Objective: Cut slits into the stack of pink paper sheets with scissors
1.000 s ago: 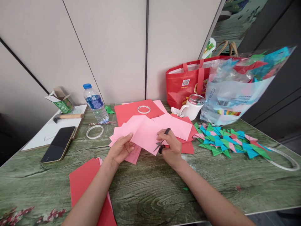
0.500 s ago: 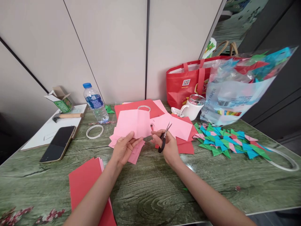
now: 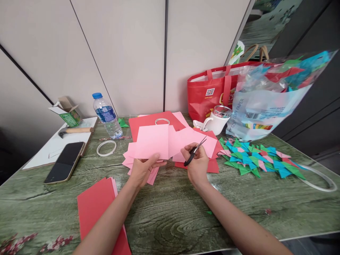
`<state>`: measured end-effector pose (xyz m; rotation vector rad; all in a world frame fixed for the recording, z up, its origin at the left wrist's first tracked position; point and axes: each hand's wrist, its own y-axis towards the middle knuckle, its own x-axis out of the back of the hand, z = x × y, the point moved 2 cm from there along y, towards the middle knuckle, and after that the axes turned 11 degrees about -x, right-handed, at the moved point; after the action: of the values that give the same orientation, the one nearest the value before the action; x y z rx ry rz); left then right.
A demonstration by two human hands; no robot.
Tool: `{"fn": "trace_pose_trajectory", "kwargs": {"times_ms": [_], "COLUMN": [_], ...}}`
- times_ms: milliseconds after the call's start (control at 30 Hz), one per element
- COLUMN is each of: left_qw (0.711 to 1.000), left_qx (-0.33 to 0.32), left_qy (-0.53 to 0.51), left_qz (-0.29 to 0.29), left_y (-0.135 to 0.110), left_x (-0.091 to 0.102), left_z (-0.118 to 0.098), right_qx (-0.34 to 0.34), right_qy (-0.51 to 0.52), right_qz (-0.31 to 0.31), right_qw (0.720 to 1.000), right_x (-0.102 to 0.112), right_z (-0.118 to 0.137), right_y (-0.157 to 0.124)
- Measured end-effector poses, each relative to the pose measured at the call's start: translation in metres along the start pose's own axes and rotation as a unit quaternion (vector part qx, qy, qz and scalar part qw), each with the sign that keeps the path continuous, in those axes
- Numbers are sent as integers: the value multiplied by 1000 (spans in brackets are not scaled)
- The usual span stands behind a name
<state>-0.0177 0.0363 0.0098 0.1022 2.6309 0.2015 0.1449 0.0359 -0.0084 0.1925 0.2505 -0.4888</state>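
My left hand pinches a pink paper sheet by its lower edge, thumb on top, above the table. In my right hand is a pair of black-handled scissors, blades pointing up and away to the right. Another pink piece extends from the sheet's right edge toward my right fingertips; whether they grip it I cannot tell. Underneath lie pink paper pieces and red paper. A white tape roll rests on the red sheet behind.
Left are a phone, a hammer, a water bottle and a tape roll. Red paper lies near my left forearm. Right stand a white mug, a red bag, a plastic bag and folded paper pieces.
My right hand with the scissors has moved right, away from my left hand. The pink paper in front now shows as two portions, the right one reaching farther right.
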Motion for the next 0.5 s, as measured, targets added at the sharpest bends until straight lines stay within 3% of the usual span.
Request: {"fn": "trace_pose_trajectory", "kwargs": {"times_ms": [333, 500], "left_qw": [1000, 999], "left_qx": [0, -14], "left_qy": [-1, -15], "left_qz": [3, -37], "left_y": [-1, 2], "left_x": [0, 0], "left_z": [5, 6], "right_qx": [23, 21], "right_qy": [-45, -39], "right_qz": [43, 51], "right_qw": [998, 998], "right_x": [-7, -8], "right_z": [7, 7], "right_y": [-14, -17]}}
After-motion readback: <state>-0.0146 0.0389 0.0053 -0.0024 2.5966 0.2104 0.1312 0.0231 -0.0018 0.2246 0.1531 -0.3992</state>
